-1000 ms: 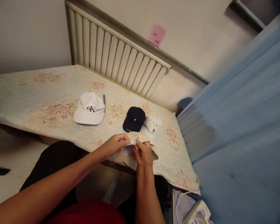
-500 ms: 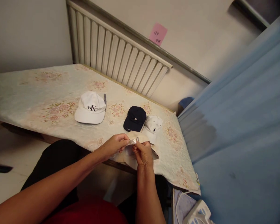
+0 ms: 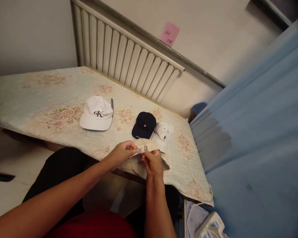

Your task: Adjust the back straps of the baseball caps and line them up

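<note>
Between my hands is a beige cap (image 3: 149, 144), its back strap and metal buckle (image 3: 141, 150) facing me at the table's front edge. My left hand (image 3: 125, 151) pinches the strap on the buckle's left side. On the right side my right hand (image 3: 152, 161) is closed on the cap's strap, thumb close to the buckle. The cap's lower part is partly hidden by my hands. Just beyond it lie a navy cap (image 3: 144, 125) and a small white cap (image 3: 164, 132). Farther left sits a white cap with black letters (image 3: 96, 112).
A floral cloth (image 3: 64, 115) covers the table. Behind it stands a white radiator (image 3: 129, 53), with a pink note (image 3: 169, 34) on the wall above. A blue curtain (image 3: 250, 138) hangs to the right. At lower right is a white device with a cord (image 3: 211, 226).
Both hands keep their hold on the cap's strap, almost unmoved. The view has shifted very slightly.
</note>
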`<act>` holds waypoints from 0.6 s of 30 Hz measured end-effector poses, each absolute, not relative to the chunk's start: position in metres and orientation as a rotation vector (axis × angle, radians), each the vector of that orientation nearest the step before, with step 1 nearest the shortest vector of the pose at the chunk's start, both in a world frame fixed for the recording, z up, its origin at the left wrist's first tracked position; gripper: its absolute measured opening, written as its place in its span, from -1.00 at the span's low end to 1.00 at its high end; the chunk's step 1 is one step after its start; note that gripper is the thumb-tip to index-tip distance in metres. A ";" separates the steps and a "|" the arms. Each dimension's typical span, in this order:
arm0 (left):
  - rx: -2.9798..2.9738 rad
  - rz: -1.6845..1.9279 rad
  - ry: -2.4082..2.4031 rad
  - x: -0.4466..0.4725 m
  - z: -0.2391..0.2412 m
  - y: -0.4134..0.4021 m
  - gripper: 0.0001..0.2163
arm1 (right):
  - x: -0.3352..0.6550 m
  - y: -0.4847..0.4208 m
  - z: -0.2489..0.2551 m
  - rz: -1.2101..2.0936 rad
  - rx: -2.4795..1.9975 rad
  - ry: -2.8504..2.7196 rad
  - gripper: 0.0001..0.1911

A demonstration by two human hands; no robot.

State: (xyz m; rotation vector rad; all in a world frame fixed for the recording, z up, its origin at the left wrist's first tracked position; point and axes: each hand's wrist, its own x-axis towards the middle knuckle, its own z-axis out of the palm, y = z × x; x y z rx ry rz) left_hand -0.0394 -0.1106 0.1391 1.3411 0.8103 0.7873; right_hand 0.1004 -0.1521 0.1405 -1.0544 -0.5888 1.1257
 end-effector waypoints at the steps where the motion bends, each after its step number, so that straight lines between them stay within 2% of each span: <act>1: 1.334 0.812 0.820 -0.039 0.138 -0.110 -0.81 | 0.100 -0.152 0.140 1.127 -1.057 -0.594 -0.73; 18: 1.443 0.730 0.768 -0.042 0.141 -0.109 -0.88 | 0.101 -0.153 0.134 1.134 -1.041 -0.592 -0.72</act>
